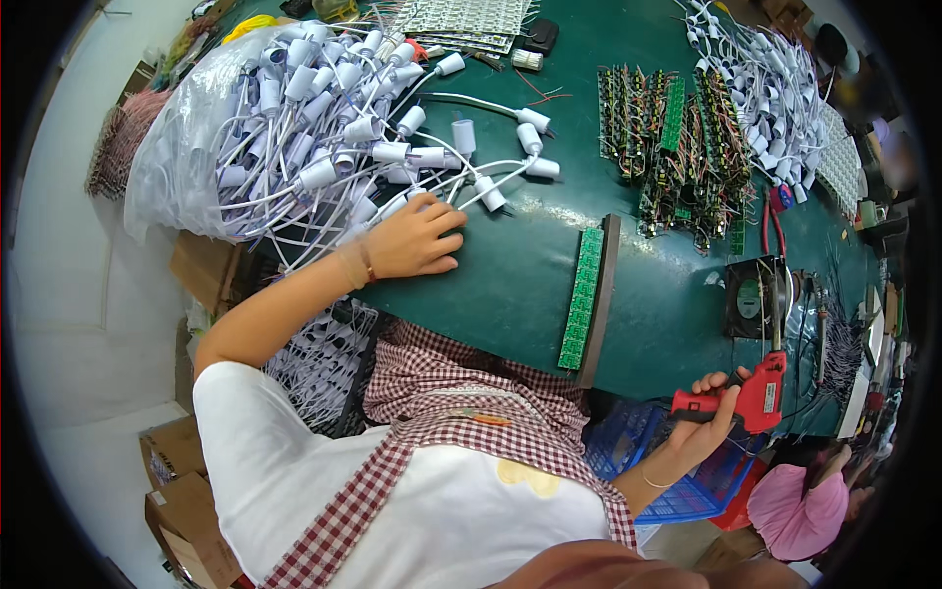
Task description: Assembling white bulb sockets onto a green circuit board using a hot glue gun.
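Note:
My left hand [417,240] rests on the green table at the near edge of a heap of white lamp-holder-like caps with white cables [319,147]. Its fingers are spread, and the fingertips reach beside the nearest caps. I cannot see it gripping any. At the right, my right hand [711,401] is wrapped round the handle of a red soldering gun [763,393], whose long tip points away from me toward a black fan [751,299]. Between my hands lies a strip of green circuit boards [582,299] alongside a dark bar [601,304].
Wired circuit boards [677,147] lie in rows at the far right, beside a second heap of white caps [785,98]. Flat board panels [461,20] are stacked at the back. A blue basket [677,491] stands below the table edge. A person in pink [800,506] sits at the lower right.

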A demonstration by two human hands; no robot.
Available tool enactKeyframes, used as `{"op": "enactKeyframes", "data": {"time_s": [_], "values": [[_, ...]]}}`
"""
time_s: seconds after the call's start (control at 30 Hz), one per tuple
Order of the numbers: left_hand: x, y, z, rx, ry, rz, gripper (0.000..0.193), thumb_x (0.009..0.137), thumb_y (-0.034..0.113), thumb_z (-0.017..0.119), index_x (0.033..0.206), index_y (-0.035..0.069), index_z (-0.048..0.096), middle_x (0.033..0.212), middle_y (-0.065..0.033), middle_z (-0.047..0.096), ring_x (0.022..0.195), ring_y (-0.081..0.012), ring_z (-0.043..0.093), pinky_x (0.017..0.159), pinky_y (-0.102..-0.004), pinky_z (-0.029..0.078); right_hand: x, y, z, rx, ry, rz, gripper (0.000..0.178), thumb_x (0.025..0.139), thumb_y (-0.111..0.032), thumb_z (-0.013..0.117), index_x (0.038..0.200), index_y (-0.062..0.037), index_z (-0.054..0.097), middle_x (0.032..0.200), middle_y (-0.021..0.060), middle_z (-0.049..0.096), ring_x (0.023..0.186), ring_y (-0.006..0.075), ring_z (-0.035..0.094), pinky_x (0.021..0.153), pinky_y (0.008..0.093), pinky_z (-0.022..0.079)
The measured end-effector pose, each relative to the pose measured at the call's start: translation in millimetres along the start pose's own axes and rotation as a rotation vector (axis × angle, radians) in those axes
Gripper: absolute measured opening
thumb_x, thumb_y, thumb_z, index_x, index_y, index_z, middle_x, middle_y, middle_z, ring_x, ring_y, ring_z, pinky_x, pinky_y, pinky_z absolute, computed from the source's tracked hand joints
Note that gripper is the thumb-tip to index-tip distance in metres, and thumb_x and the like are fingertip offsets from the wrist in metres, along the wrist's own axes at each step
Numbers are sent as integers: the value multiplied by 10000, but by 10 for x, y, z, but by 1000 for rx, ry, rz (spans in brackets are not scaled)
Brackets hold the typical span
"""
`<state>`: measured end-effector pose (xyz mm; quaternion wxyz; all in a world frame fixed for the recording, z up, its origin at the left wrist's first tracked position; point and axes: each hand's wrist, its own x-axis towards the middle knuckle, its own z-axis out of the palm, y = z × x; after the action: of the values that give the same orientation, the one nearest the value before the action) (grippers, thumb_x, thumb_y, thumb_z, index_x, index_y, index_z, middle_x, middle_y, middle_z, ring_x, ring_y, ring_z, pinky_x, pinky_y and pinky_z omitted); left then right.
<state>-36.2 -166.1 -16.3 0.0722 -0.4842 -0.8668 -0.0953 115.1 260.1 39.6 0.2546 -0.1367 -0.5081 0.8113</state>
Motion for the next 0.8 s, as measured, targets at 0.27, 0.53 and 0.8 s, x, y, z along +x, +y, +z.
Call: {"op": "enactKeyframes", "data": {"time_s": [0.27, 0.53, 0.8], "values": [[-284, 494, -90, 70, 180, -774, 360, 749, 181, 665, 1086, 82, 585, 1159, -98, 513, 1099, -308, 472, 953, -448, 350, 78, -5, 78, -1, -95, 28, 305, 973, -145, 503, 1249, -41, 427, 876, 99, 545, 772, 158, 498, 701, 305, 447], [-309, -258, -137, 96, 241, -420, 168, 741, 22, 600, 908, 20, 615, 1057, -125, 561, 1019, -294, 531, 867, -410, 432, 76, 4, 96, 29, -134, 32, 304, 971, -138, 502, 1248, -39, 424, 858, 96, 545, 776, 157, 497, 695, 297, 443], [991, 156, 47, -125, 399, -335, 162, 754, 60, 662, 901, 49, 596, 962, -89, 580, 954, -262, 549, 800, -386, 424, 34, -50, 13, 17, -54, 31, 322, 966, -142, 514, 1253, -35, 417, 861, 98, 543, 774, 156, 487, 684, 298, 433]]}}
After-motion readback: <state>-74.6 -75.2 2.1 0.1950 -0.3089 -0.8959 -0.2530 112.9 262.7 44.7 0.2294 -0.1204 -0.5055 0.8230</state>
